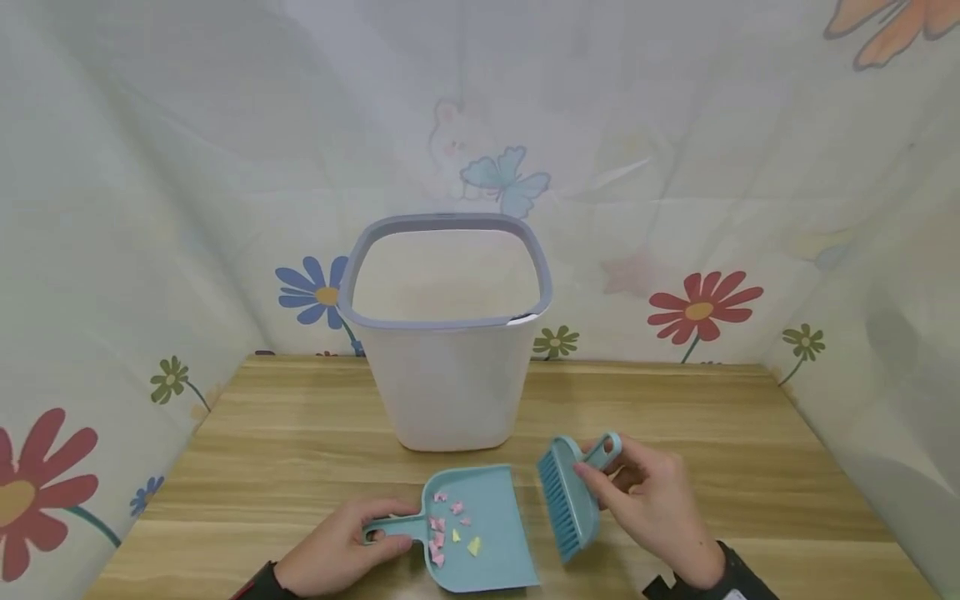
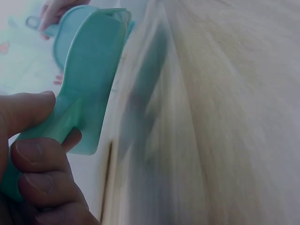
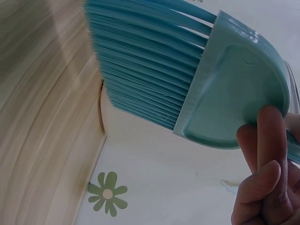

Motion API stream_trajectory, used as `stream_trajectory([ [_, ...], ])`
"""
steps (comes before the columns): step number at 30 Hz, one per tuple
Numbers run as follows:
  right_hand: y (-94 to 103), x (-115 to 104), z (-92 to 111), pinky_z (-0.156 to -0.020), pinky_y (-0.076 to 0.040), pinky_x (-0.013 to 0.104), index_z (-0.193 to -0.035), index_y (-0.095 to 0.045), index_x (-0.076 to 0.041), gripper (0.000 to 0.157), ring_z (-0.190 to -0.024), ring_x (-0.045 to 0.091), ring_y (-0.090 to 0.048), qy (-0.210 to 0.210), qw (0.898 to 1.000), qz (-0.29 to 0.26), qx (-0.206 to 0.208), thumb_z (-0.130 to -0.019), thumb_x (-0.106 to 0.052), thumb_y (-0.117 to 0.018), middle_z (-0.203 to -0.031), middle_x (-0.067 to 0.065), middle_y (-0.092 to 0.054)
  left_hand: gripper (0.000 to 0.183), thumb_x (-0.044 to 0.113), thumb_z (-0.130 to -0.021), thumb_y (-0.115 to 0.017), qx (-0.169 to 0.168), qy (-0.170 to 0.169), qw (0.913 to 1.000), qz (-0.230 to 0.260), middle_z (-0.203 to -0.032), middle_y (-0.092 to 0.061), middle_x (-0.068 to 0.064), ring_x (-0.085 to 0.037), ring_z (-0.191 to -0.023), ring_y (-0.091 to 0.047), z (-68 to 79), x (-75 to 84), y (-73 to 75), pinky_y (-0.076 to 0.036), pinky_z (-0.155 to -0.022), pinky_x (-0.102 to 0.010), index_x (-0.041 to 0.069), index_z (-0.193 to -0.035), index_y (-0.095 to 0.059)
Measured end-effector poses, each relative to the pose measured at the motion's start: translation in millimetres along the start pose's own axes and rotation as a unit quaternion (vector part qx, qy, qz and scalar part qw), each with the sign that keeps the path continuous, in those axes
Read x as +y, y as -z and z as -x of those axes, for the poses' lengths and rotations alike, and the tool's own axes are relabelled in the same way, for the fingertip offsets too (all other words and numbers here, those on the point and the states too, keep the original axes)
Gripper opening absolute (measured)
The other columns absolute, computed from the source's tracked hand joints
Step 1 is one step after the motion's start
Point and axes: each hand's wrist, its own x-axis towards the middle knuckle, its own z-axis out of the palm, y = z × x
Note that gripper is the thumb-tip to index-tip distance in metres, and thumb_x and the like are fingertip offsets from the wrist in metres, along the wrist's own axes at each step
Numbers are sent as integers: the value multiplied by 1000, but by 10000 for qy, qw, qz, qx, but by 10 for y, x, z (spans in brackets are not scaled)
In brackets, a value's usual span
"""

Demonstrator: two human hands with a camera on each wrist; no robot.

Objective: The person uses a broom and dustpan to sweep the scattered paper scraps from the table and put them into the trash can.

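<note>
My left hand (image 1: 348, 542) grips the short handle of a light-blue dustpan (image 1: 487, 492), its thumb on top in the left wrist view. Several small pink paper scraps (image 1: 437, 525) and a few yellow scraps (image 1: 474, 546) lie in the pan, mostly near the handle side. To the right of the pan's open edge, my right hand (image 1: 652, 500) holds a matching small hand brush (image 1: 577, 500) where its handle meets the head. The bristles (image 3: 145, 61) point left toward the pan and stand apart from it; no scraps cling to them in the right wrist view.
A white bin (image 1: 453, 383) with a grey-blue rim (image 1: 442, 321) stands behind the dustpan, its top open. Everything rests on a wood-grain table (image 1: 675, 417). A pale curtain (image 1: 675, 167) printed with flowers encloses the table at the back and both sides.
</note>
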Motion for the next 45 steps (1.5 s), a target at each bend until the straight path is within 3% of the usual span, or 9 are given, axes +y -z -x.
stream_trajectory([
  [9, 273, 136, 162, -47, -51, 21, -99, -74, -13, 19, -50, 3, -62, -564, 9980, 198, 220, -87, -1, -82, -76, -2, -74, 40, 26, -105, -63, 373, 443, 9973, 450, -144, -62, -16, 4, -121, -57, 458, -45, 381, -47, -95, -13, 9, -141, -63],
  [15, 533, 254, 300, -49, -54, 24, -100, -74, -9, 13, -53, 7, -65, -1226, 9893, 535, 583, -90, -5, -81, -79, -2, -75, 44, 27, -103, -66, 1137, 871, 9897, 43, -138, -66, -15, 5, -113, -61, 768, -7, 651, -51, -91, -16, 4, -140, -62],
  [19, 691, 330, 382, -53, -56, 25, -105, -75, -6, 14, -57, 9, -69, -1795, 9784, 704, 742, -93, -12, -79, -79, -7, -76, 46, 27, -103, -66, 1786, 1352, 9743, -251, -136, -68, -10, 7, -107, -62, 949, 13, 818, -54, -85, -18, 3, -142, -61],
  [25, 833, 386, 483, -56, -57, 25, -109, -75, -7, 27, -61, 11, -72, -2681, 9543, 893, 971, -95, -29, -78, -79, -10, -76, 41, 19, -105, -64, 2546, 1184, 9501, -1361, -119, -66, 26, 14, -103, -60, 1204, 71, 1159, -54, -77, -18, 4, -142, -60],
  [30, 860, 428, 530, -55, -56, 26, -110, -75, -7, 33, -60, 10, -71, -3171, 9360, 1037, 1120, -93, -36, -79, -79, -12, -76, 49, 29, -105, -63, 3045, 1330, 9223, -1976, -104, -59, 33, 9, -79, -56, 1327, 308, 1434, -49, -60, -22, 2, -146, -57],
  [36, 880, 475, 569, -53, -56, 26, -112, -75, -5, 33, -59, 6, -70, -3366, 9260, 1016, 1373, -94, -33, -79, -75, -16, -74, 52, 25, -108, -59, 3683, 876, 8916, -2485, -69, -52, 7, -20, -53, -44, 1295, 628, 1726, -39, -49, -32, -3, -151, -48],
  [41, 881, 496, 584, -53, -55, 23, -111, -76, -6, 31, -59, 1, -69, -3213, 9295, 1070, 1460, -94, -32, -79, -72, -21, -72, 44, 16, -106, -60, 4193, 143, 8763, -2369, -92, -57, 31, 3, -69, -53, 1215, 878, 1979, -41, -56, -16, 11, -150, -54],
  [42, 882, 502, 587, -52, -54, 22, -110, -76, -6, 30, -59, 0, -69, -3166, 9309, 1072, 1471, -94, -31, -79, -72, -23, -71, 43, 11, -106, -60, 4248, -154, 8758, -2286, -88, -56, 31, 5, -60, -43, 1191, 921, 2024, -31, -51, -17, 14, -149, -56],
  [45, 884, 521, 588, -52, -54, 21, -110, -76, -6, 30, -60, -3, -68, -3087, 9331, 1076, 1502, -93, -31, -80, -73, -28, -69, 42, 11, -107, -58, 4272, -374, 8717, -2373, -86, -53, 29, -2, -59, -41, 1092, 1116, 2122, -29, -51, -22, 13, -149, -56],
])
